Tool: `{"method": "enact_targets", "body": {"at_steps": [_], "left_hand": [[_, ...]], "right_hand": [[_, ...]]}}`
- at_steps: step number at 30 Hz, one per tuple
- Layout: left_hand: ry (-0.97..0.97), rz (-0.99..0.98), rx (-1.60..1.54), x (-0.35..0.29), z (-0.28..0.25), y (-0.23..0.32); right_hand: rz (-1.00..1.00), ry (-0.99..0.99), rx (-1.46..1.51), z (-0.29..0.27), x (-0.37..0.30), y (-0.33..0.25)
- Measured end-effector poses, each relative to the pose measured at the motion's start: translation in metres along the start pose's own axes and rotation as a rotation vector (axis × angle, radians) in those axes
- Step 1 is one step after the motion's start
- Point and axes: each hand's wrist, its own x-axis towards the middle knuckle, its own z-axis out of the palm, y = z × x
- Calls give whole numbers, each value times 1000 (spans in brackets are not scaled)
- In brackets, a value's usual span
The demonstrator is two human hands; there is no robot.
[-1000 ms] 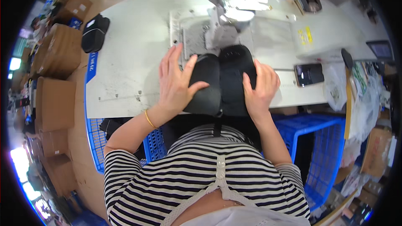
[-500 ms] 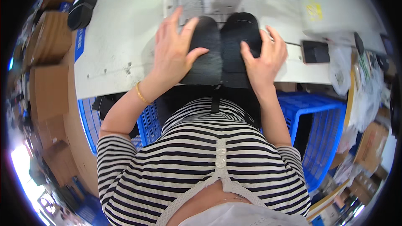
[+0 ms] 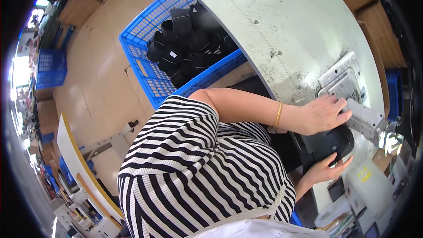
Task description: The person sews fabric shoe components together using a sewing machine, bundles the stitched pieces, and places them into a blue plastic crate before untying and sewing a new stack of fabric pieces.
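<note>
A black padded piece [image 3: 337,142] with a rounded end lies on the pale work table, close to the metal head [image 3: 365,118] of a sewing machine. My left hand [image 3: 324,113] is over the piece's machine-side edge, fingers bent and apart beside the metal head. Its palm side is hidden, so any contact underneath does not show. At the piece's other edge is my right hand [image 3: 324,171], thumb and fingers spread against it, not wrapped round. Part of the piece lies beneath my left wrist.
Left of the table [image 3: 251,0] stands a blue plastic crate [image 3: 145,68] filled with several black padded items [image 3: 191,39]. A metal plate [image 3: 343,81] is set in the tabletop. Cardboard boxes [image 3: 81,6] sit at far left, and a clear plastic bag [image 3: 332,211] hangs near the right side.
The view has swung left and tilted, bringing the filled crate into sight. Both hands lay on two flat black pieces side by side; now they are at one piece by the machine head.
</note>
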Motion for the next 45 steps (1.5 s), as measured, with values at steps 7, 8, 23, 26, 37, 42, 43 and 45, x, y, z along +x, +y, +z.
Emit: {"method": "enact_targets", "body": {"at_steps": [7, 8, 23, 26, 37, 42, 43, 45], "left_hand": [[-72, -255, -484, 6, 4, -6], [121, -294, -586, 10, 7, -10], [115, -742, -1383, 60, -54, 18], [64, -789, -1349, 63, -50, 17], [90, -745, -1345, 78, -44, 15], [66, -693, -1259, 94, -45, 11], [72, -686, -1261, 101, -47, 10], [12, -621, -1068, 121, -49, 9]], "right_hand": [[14, 171, 154, -13, 25, -11], [54, 261, 263, -17, 28, -3], [172, -265, 1077, -36, 47, -57], [236, -290, 1109, -46, 40, -54], [385, -254, 1166, -47, 45, -53], [486, -244, 1300, -47, 58, -57], [469, -401, 1259, -48, 61, -52], [449, -541, 1289, -53, 72, -51]]}}
